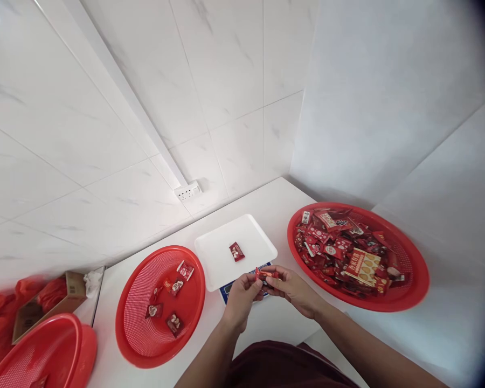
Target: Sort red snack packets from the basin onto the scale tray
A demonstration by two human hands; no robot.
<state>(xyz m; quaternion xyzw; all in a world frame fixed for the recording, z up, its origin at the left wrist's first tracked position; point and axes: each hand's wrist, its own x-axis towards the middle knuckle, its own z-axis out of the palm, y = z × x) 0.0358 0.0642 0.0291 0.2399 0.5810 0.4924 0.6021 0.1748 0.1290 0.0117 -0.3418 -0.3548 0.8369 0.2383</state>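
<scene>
One packet, long axis sideways

two hands, one tray, one packet atop

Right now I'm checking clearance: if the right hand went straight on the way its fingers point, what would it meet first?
Probably the left hand, whose fingers face the right hand across the small red wrapped snack they both hold; exact depth is unclear in this single view.
</scene>
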